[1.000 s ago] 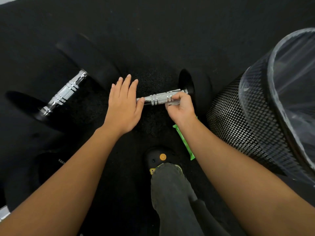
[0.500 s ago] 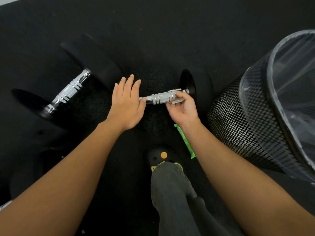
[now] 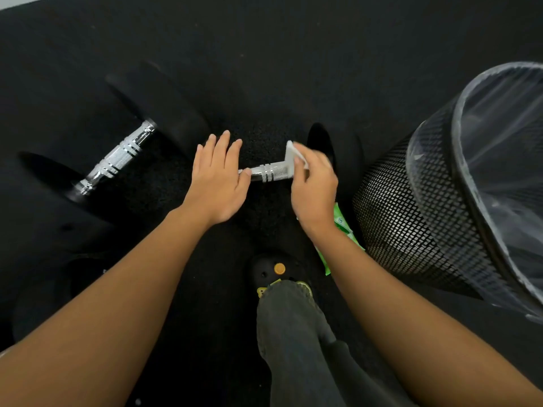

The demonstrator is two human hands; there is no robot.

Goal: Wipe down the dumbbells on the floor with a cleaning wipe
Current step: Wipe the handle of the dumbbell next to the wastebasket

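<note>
Two black dumbbells with chrome handles lie on the black floor. The near dumbbell (image 3: 271,173) is in the middle, its left head hidden under my left hand (image 3: 219,183), which rests flat with fingers spread. My right hand (image 3: 314,183) holds a white cleaning wipe (image 3: 291,155) against the right end of the handle, beside the right head (image 3: 320,145). The second dumbbell (image 3: 117,160) lies to the left, untouched.
A black mesh waste bin (image 3: 411,207) with a clear liner stands close on the right. A green pack of wipes (image 3: 342,227) lies between the bin and my right wrist. My shoe (image 3: 273,271) and trouser leg are below the hands.
My right hand has turned over the handle's right end, and the white wipe now shows above it. My left hand stays on the left head.
</note>
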